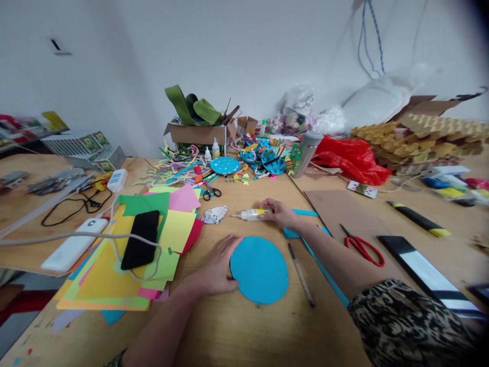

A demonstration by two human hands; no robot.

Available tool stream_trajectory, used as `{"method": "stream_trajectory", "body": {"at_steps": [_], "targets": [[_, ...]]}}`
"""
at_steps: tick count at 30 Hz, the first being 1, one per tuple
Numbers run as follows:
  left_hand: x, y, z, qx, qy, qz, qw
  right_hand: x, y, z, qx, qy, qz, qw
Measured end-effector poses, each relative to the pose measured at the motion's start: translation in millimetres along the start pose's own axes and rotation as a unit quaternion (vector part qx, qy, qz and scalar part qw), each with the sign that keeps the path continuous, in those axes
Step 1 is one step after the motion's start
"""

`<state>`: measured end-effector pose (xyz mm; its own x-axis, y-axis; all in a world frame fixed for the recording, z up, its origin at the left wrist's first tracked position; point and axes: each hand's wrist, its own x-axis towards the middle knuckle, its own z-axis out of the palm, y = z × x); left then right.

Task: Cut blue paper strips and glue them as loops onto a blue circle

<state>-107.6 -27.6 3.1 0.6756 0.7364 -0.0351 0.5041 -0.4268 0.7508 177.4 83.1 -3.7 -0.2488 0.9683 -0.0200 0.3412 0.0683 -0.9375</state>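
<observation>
A round blue paper disc lies in front of me on the wooden table. My left hand holds its left edge, thumb low and fingers higher up along the rim. Just beyond the disc, my right hand is closed on a glue bottle, which lies sideways with its nozzle to the left. Near that nozzle sits a crumpled whitish scrap. A pen rests to the right of the disc. Blue paper strips run beneath my right forearm.
Coloured paper sheets with a black phone are at left, crossed by a cable. Red scissors, a cutter knife and cardboard lie right. Farther back are black scissors, a dotted blue disc and a steel flask.
</observation>
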Motion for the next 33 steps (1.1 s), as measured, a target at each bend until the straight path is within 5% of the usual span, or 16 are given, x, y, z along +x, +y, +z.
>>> {"method": "stream_trajectory", "body": {"at_steps": [11,19,27,33], "targets": [[-0.5,6.8,-2.7,-0.003,-0.010,-0.021,1.000,7.9,-18.6,-7.2,-0.148,-0.074,-0.045,0.985],[-0.5,6.2,-3.0,0.004,-0.009,-0.013,1.000,6.8,-40.2,-1.3,-0.389,-0.085,-0.036,0.917],[0.2,8.4,-3.3,0.005,-0.008,-0.015,1.000,11.4,-44.4,7.7,-0.417,-0.094,-0.046,0.903],[-0.1,7.7,-3.0,0.012,-0.006,-0.012,1.000,-31.6,-64.7,-32.2,-0.319,0.026,-0.072,0.945]]}}
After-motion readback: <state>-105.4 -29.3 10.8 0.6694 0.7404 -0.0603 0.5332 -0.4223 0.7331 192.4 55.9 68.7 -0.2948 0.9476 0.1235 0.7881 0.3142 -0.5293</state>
